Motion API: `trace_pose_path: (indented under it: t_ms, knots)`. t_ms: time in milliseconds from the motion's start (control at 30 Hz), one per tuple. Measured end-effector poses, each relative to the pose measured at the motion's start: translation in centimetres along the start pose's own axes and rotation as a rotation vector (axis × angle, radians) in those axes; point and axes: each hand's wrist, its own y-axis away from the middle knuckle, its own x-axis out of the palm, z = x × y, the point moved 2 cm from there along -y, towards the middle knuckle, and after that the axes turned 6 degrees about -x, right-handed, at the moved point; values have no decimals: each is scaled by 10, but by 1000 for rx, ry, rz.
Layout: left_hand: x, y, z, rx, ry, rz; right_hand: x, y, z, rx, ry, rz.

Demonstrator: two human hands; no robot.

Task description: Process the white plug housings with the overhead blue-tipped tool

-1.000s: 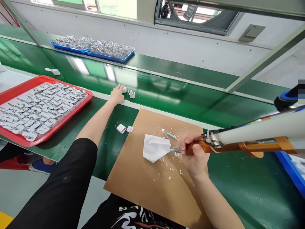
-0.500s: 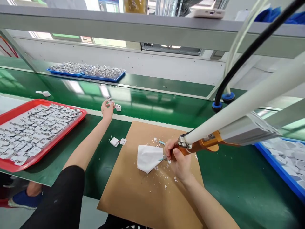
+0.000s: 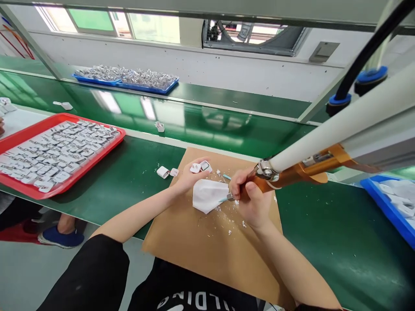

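My right hand (image 3: 251, 203) grips the orange nozzle end of a glue dispenser gun (image 3: 292, 172), its white barrel running up to the right; the blue tip touches a folded white cloth (image 3: 209, 195) on a brown cardboard sheet (image 3: 207, 250). My left hand (image 3: 189, 176) rests on the cardboard and holds small white plug parts (image 3: 201, 166) at its fingertips. Two more white plug parts (image 3: 167, 172) lie on the green mat just left of the cardboard. One plug part (image 3: 160, 126) lies on the conveyor belt beyond.
A red tray (image 3: 110, 140) with several white parts sits at the left. Blue trays (image 3: 129, 83) of metal pieces stand at the far side of the belt. A blue bin (image 3: 385, 203) is at the right edge. Another person's shoe (image 3: 60, 237) shows below the bench.
My left hand has come back from the conveyor belt to the cardboard, bringing white plug parts with it. The right hand stays at the cloth with the gun.
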Motion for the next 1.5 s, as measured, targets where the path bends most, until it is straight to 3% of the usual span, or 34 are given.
trace_pose_path:
  t_ms: [100,167,267,367,500,767,1033,1300,1500]
  knots:
    - [2,10,17,248,-396,83,0,0,0,-10,4,-5]
    - [4,20,26,383,-534,167,-1,-1,-1,-22,7,-5]
    - [9,32,31,422,-618,248,-1,-3,-2,-61,14,3]
    - [14,38,29,380,-695,248,-2,-4,-4,-90,32,-5]
    - [18,43,25,412,-709,216,-1,-4,-3,-93,51,-14]
    - [21,48,17,677,-613,215,6,-1,4,-27,44,-3]
    - [19,46,19,698,-499,210,8,-3,6,-10,82,-29]
    - [20,47,22,789,-552,170,12,-1,8,-14,257,-64]
    - [20,46,24,707,-548,198,13,0,8,-15,281,-80]
